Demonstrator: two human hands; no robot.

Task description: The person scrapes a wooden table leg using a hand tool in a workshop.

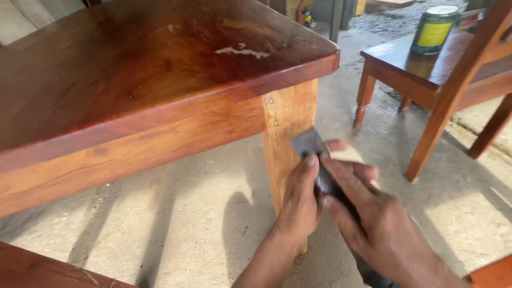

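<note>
A glossy red-brown wooden table (133, 64) fills the upper left, with a paler bare-wood leg (285, 133) at its near corner. Both hands meet in front of that leg, low in the view. My left hand (298, 202) and my right hand (368, 213) together grip a folded sheet of dark grey sandpaper (309, 144), its pale backing showing on the right. The sheet's upper end lies against the leg's right edge. My fingers cover the lower part of the sheet.
A second wooden table (405, 58) stands at the upper right with a green and yellow tin can (434, 29) on it. A slanted wooden chair frame (453, 85) crosses in front. Concrete floor (176, 218) lies below. A wooden edge (32, 266) shows at the bottom left.
</note>
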